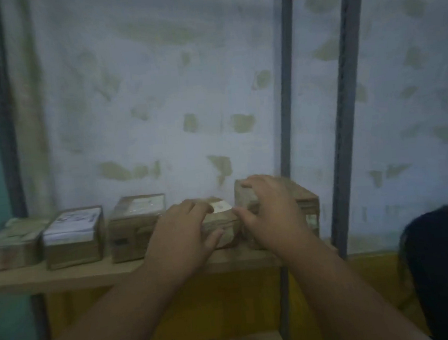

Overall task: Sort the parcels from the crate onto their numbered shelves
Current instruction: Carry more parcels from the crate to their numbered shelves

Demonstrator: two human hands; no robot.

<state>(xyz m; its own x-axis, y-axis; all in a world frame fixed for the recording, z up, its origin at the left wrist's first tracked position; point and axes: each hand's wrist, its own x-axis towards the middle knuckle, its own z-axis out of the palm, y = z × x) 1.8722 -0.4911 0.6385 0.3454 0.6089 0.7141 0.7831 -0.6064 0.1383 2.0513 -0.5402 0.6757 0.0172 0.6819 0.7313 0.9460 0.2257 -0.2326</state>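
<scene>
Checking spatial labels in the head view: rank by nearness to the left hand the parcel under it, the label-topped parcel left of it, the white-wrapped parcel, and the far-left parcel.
From the left hand:
1. Parcel under the hand, touched, at the hand's right side.
2. Label-topped parcel, just to its left.
3. White-wrapped parcel, further left.
4. Far-left parcel, at the shelf's left end.

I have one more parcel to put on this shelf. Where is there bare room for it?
The shelf is crowded: five parcels in a row, from the leftmost parcel to the tall parcel by the post, with narrow gaps. The left hand and right hand hold the small parcel. Bare room: only the front strip before the left three parcels.
</scene>
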